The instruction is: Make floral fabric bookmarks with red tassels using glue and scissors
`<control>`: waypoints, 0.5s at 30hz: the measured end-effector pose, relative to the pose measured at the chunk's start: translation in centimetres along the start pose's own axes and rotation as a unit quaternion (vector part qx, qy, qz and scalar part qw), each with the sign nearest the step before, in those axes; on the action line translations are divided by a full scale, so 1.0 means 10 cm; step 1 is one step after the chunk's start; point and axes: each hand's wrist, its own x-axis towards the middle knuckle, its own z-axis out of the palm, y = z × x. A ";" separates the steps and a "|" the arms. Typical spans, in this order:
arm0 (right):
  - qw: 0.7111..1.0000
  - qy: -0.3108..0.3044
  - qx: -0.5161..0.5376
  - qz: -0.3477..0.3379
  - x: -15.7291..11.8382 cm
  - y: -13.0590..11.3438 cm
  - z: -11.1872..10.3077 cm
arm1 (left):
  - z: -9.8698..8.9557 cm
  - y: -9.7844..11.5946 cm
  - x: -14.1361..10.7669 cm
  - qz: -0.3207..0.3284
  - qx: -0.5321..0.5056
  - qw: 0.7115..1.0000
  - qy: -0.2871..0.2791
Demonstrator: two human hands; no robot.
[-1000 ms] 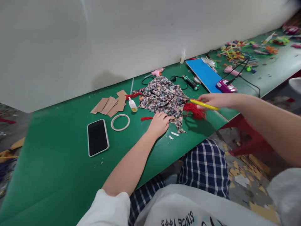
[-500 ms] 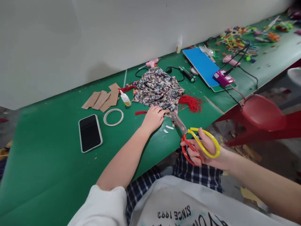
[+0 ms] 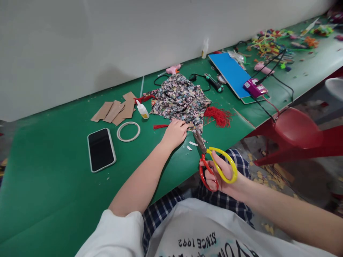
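Observation:
My left hand (image 3: 175, 134) presses on the lower edge of the floral cloth (image 3: 182, 98), its fingers close together around something small I cannot make out. My right hand (image 3: 218, 175) grips the scissors (image 3: 223, 167), which have one red and one yellow handle. The blades point up and left, with their tips at the cloth's lower corner, just right of my left hand. Small white strips (image 3: 193, 144) lie below the cloth. Red threads (image 3: 218, 116) spread at its right side, and a red tassel (image 3: 160, 126) shows left of my left hand.
A phone (image 3: 101, 150), a white ring (image 3: 128, 131), cardboard pieces (image 3: 115, 111) and a glue bottle (image 3: 143, 110) lie to the left. Behind are a pink glue gun (image 3: 173, 69) and a blue board (image 3: 230, 73). A purple power box (image 3: 255, 88) and red stool (image 3: 297, 126) are right.
My right hand has moved left with the scissors, and the handles sit closer together. The scissor tips are nearer my left hand, which has barely moved.

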 end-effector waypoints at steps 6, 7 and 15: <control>1.000 0.018 0.002 0.006 -0.02 0.03 0.02 | 0.00 0.00 -0.01 -0.001 0.008 1.000 0.006; 1.000 0.019 -0.002 0.004 -0.02 0.03 0.02 | 0.00 0.00 -0.01 -0.001 0.010 1.000 0.005; 1.000 0.022 -0.007 -0.008 -0.05 0.04 0.04 | 0.00 0.00 0.00 -0.005 0.011 1.000 -0.006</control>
